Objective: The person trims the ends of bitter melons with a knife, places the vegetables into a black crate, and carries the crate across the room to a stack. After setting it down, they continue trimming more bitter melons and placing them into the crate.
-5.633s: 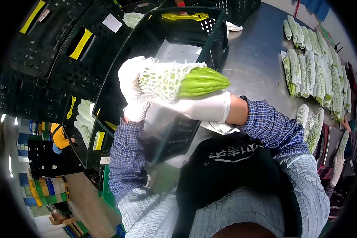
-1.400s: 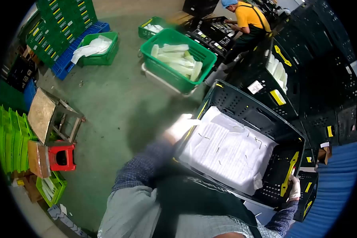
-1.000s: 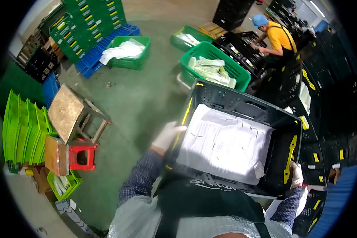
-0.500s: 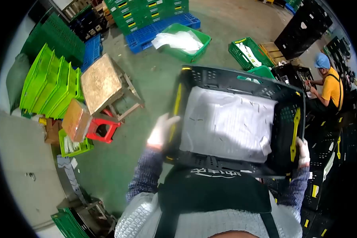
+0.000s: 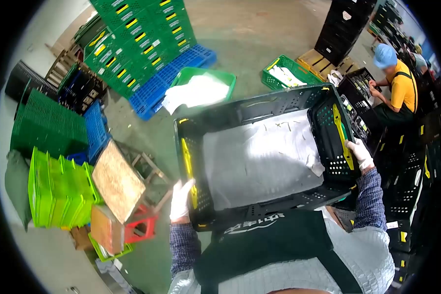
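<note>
A dark crate (image 5: pixel 259 105) with yellow handle strips on both ends is held in front of my apron. White sheets (image 5: pixel 264 159) with a few small dark scraps line its bottom. My left hand (image 5: pixel 182 200), in a white glove, is at the crate's left end beside the yellow strip, thumb and fingers apart against the wall. My right hand (image 5: pixel 360 154), gloved too, wraps round the rim at the right end. The crate tilts slightly, its right end further up in the view.
Green crates (image 5: pixel 142 36) stand stacked on a blue pallet (image 5: pixel 174 73). Near them are a green tub (image 5: pixel 230 78), lime crates (image 5: pixel 59 191), a board-topped wooden stand (image 5: pixel 117 181) and a red stool (image 5: pixel 141 225). A person (image 5: pixel 402 88) sits by black crates (image 5: pixel 402 181) at the right.
The crate has swung round, its left end lower and its right end higher in view, with both hands on it. The surroundings have shifted left.
</note>
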Action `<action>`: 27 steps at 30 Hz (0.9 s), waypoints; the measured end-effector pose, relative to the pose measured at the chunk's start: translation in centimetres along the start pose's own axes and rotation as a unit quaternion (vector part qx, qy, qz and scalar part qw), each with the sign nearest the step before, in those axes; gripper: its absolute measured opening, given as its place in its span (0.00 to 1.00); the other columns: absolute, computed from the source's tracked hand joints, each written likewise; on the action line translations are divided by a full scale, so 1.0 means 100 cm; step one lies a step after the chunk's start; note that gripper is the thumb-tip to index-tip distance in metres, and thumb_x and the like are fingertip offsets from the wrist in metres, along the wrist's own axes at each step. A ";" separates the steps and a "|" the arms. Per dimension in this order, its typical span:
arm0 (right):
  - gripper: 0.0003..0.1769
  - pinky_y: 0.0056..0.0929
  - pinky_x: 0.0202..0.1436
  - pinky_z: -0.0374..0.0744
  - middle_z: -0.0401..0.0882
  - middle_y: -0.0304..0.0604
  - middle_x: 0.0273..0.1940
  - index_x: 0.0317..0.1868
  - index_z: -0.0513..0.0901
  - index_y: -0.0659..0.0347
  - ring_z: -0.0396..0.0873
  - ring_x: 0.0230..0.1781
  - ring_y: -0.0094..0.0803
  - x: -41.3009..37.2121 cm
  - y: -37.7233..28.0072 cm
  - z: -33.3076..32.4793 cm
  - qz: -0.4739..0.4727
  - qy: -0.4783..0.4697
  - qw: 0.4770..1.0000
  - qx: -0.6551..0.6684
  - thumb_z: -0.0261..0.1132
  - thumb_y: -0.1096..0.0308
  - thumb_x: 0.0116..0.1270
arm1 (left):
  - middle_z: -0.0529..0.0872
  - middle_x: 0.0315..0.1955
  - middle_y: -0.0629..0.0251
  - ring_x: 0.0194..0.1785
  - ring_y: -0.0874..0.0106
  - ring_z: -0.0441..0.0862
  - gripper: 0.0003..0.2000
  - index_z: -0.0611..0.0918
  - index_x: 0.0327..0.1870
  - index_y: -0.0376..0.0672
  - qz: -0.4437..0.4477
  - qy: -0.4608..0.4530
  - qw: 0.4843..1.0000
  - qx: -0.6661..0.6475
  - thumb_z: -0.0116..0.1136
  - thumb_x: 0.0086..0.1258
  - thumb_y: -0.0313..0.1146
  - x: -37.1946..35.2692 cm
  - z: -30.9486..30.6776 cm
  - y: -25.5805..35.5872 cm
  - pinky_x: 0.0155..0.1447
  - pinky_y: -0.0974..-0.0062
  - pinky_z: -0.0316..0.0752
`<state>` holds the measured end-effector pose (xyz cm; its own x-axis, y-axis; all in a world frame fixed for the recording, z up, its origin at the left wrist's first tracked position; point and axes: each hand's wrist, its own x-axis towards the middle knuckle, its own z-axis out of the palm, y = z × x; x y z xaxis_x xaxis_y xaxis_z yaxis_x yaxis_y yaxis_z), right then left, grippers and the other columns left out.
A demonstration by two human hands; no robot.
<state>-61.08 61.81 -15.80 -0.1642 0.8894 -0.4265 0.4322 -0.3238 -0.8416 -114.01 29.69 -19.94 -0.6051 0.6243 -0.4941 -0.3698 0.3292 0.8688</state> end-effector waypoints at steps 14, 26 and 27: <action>0.10 0.22 0.34 0.76 0.82 0.33 0.31 0.43 0.84 0.65 0.78 0.27 0.21 0.069 -0.078 0.033 0.034 0.171 0.980 0.098 0.65 0.66 0.68 | 0.86 0.42 0.60 0.44 0.71 0.82 0.23 0.81 0.55 0.29 0.023 -0.197 0.973 0.122 0.67 0.70 0.41 0.287 0.080 0.125 0.50 0.74 0.75; 0.15 0.23 0.39 0.76 0.84 0.35 0.36 0.49 0.84 0.65 0.79 0.32 0.24 0.293 -0.146 -0.033 0.024 0.180 0.979 0.094 0.65 0.64 0.66 | 0.85 0.48 0.64 0.51 0.72 0.81 0.19 0.79 0.62 0.32 0.088 -0.220 0.971 0.041 0.63 0.72 0.30 0.425 0.246 0.220 0.59 0.74 0.74; 0.17 0.23 0.40 0.76 0.84 0.35 0.36 0.49 0.84 0.66 0.79 0.33 0.24 0.303 -0.158 -0.036 0.033 0.171 0.982 0.077 0.66 0.63 0.66 | 0.85 0.48 0.64 0.50 0.73 0.81 0.19 0.80 0.62 0.32 0.076 -0.235 0.969 0.019 0.62 0.73 0.30 0.433 0.254 0.225 0.58 0.76 0.74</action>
<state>-69.70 95.04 -14.26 0.1783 0.9129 -0.3672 0.2888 -0.4053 -0.8674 -130.63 82.13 -20.97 -0.2599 0.9182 -0.2989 -0.2695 0.2283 0.9355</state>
